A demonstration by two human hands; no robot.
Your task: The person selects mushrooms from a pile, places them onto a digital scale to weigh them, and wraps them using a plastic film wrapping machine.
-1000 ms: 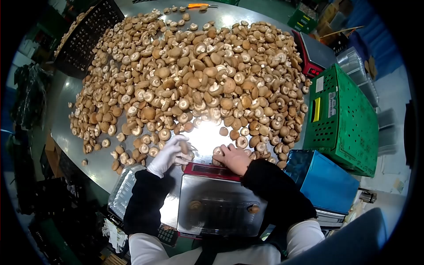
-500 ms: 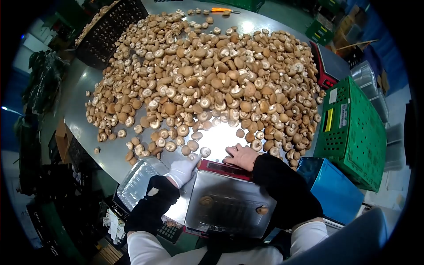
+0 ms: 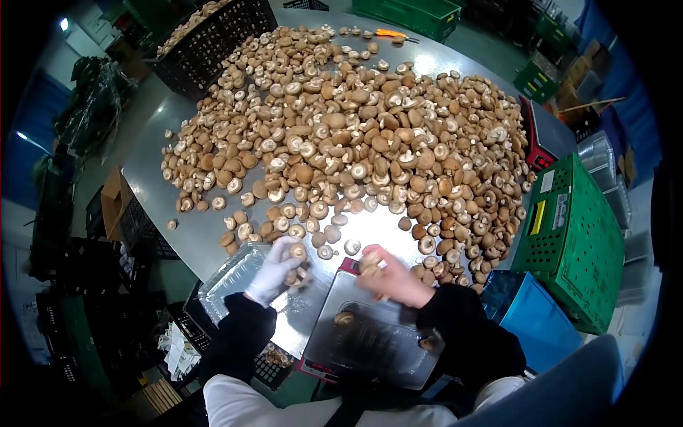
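Note:
My left hand, in a white glove, is closed around a few shiitake mushrooms beside the stack of clear plastic trays. Bare and slightly blurred, my right hand grips a shiitake mushroom above the red rim of the near scale. On the scale's metal plate lies a clear plastic tray with a mushroom near each end. Two loose mushrooms lie on the table between my hands, in front of a large heap of mushrooms.
A black crate of mushrooms stands at the far left. On the right are a green crate, a blue bin and a second red scale. An orange-handled tool lies at the table's far edge.
Both hands have risen from the table by the scale and now hold mushrooms. The left hand has moved left toward the trays, the right back over the scale. The camera view has shifted.

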